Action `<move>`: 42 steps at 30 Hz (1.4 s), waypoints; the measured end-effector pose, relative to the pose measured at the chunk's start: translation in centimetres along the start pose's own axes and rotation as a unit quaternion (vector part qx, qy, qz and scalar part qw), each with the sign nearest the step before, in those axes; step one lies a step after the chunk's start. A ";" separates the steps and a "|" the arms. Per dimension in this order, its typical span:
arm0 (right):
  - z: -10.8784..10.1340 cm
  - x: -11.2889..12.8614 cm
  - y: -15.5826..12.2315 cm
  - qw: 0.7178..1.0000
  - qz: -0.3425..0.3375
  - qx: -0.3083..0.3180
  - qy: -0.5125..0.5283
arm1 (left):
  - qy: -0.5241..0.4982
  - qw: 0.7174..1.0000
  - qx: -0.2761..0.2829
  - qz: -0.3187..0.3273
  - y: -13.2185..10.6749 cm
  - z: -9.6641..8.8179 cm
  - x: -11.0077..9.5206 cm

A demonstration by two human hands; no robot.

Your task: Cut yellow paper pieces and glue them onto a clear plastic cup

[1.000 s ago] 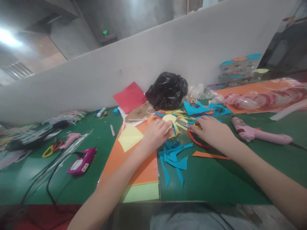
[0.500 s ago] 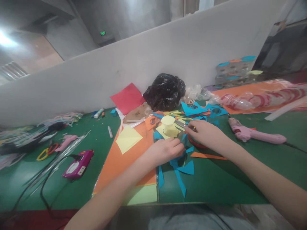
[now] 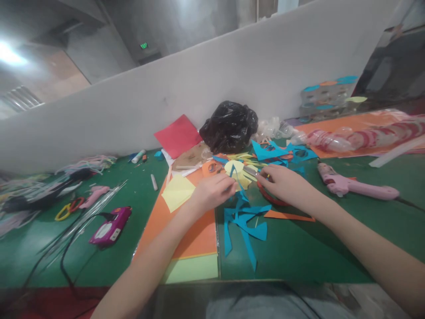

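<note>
My left hand point(image 3: 217, 189) has its fingers pinched together on a thin blue paper scrap point(image 3: 233, 169), which rises in front of a rounded yellow paper piece point(image 3: 228, 165). My right hand point(image 3: 277, 179) is closed round scissors point(image 3: 272, 197) with a red handle, their metal blades pointing left toward the yellow paper. Much of the handle is hidden by the fingers. Below the hands, blue paper offcuts point(image 3: 247, 221) lie heaped on the green table. A narrow orange paper strip point(image 3: 288, 215) lies under the right wrist.
Orange sheets point(image 3: 195, 237) and a yellow square point(image 3: 177, 191) lie to the left. A black plastic bag point(image 3: 229, 126) stands behind. A pink glue gun point(image 3: 358, 184) is at the right, a purple device point(image 3: 111, 227) with a cable at the left. A white partition point(image 3: 133, 97) borders the table.
My left hand has moved up and to the left, away from the heap of blue offcuts, with a blue scrap now showing at its fingertips. The right hand stays nearly still with the scissors.
</note>
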State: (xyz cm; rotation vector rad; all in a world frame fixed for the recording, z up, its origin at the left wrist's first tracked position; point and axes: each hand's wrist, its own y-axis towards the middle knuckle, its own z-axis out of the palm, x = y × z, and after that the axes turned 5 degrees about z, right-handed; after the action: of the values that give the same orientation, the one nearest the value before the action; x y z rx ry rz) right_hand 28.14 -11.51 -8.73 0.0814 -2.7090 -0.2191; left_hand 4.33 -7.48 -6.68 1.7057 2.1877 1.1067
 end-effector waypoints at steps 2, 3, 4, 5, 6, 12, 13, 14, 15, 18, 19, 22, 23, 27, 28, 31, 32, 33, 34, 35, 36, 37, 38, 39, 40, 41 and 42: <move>0.0 0.2 0.0 1.000 -0.006 0.003 0.006 | -0.017 1.000 -0.019 -0.014 -0.2 -0.1 0.6; 0.1 0.2 -0.1 1.000 -0.009 0.003 0.008 | -0.024 0.999 -0.031 -0.021 -0.3 -0.2 0.9; 0.1 0.3 -0.1 1.000 -0.011 0.002 0.009 | -0.031 0.998 -0.042 -0.030 -0.4 -0.4 1.2; 0.2 0.4 -0.1 1.000 -0.013 0.002 0.009 | -0.037 0.997 -0.052 -0.044 -0.6 -0.6 1.5; 0.2 0.5 -0.2 1.000 -0.017 0.004 0.007 | -0.046 0.995 -0.063 -0.062 -0.7 -0.7 1.8; 0.3 0.6 -0.2 0.999 -0.039 0.013 0.009 | -0.112 0.964 -0.126 -0.206 -1.3 -1.5 3.4; 0.3 0.5 -0.2 0.999 -0.039 0.011 0.010 | -0.119 0.955 -0.136 -0.234 -1.4 -1.5 3.6; 0.3 0.5 -0.2 0.999 -0.039 0.008 0.010 | -0.126 0.945 -0.148 -0.265 -1.5 -1.4 3.8; 0.4 0.5 -0.2 0.999 -0.037 0.005 0.009 | -0.133 0.931 -0.164 -0.296 -1.6 -1.3 4.1; 0.4 0.5 -0.3 0.999 -0.033 0.004 0.005 | -0.155 0.873 -0.247 -0.390 -1.9 -1.0 5.1; 0.4 0.5 -0.3 0.999 -0.034 0.004 0.003 | -0.166 0.852 -0.278 -0.412 -2.0 -0.9 5.4; 0.4 0.6 -0.3 0.999 -0.040 0.002 0.000 | -0.207 0.811 -0.310 -0.451 -2.2 -0.3 6.3; 0.5 0.6 -0.2 0.999 -0.043 0.000 -0.001 | -0.217 0.808 -0.298 -0.459 -2.2 -0.1 6.4; 0.5 0.5 -0.2 0.999 -0.053 0.000 0.000 | -0.230 0.832 -0.162 -0.478 -1.9 1.4 5.9; 0.5 0.4 -0.2 0.998 -0.055 0.002 0.002 | -0.253 0.839 -0.105 -0.469 -1.8 1.9 5.6; 0.5 -0.3 0.1 0.998 -0.070 -0.004 0.003 | -0.341 0.843 -0.001 -0.416 -1.5 2.7 4.8; 0.5 -0.5 0.2 0.997 -0.074 -0.010 0.002 | -0.351 0.843 0.001 -0.408 -1.5 2.7 4.6; 0.5 -0.8 0.3 0.997 -0.076 -0.015 0.002 | -0.345 0.845 -0.011 -0.408 -1.5 2.7 4.6; 0.5 -1.1 0.4 0.997 -0.076 -0.018 0.002 | -0.324 0.852 -0.029 -0.411 -1.6 2.6 4.6; 0.4 -1.3 0.5 0.997 -0.076 -0.021 0.003 | -0.294 0.859 -0.050 -0.415 -1.7 2.5 4.6; 0.4 -1.5 0.6 0.997 -0.074 -0.027 0.005 | -0.261 0.867 -0.072 -0.419 -1.8 2.3 4.7; 0.3 -1.7 0.7 0.997 -0.071 -0.037 0.007 | -0.230 0.873 -0.092 -0.421 -1.9 2.2 4.7; 0.1 -1.7 0.7 0.996 -0.067 -0.051 0.012 | -0.206 0.877 -0.108 -0.421 -2.1 2.0 4.8; -0.1 -1.8 0.6 0.996 -0.062 -0.065 0.018 | -0.192 0.880 -0.118 -0.419 -2.2 2.0 4.7; -0.2 -1.8 0.6 0.995 -0.056 -0.079 0.025 | -0.186 0.882 -0.123 -0.415 -2.2 2.0 4.6; -0.4 -1.7 0.5 0.994 -0.049 -0.090 0.032 | -0.184 0.886 -0.121 -0.407 -2.3 2.0 4.5; -0.5 -1.7 0.5 0.994 -0.041 -0.096 0.037 | -0.180 0.895 -0.112 -0.392 -2.2 2.0 4.3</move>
State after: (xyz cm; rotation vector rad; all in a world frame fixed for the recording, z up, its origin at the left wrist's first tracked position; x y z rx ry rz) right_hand 29.87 -10.97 -8.88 0.1424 -2.5991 -0.4905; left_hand 2.23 -2.96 -8.22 0.7082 2.0688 0.7039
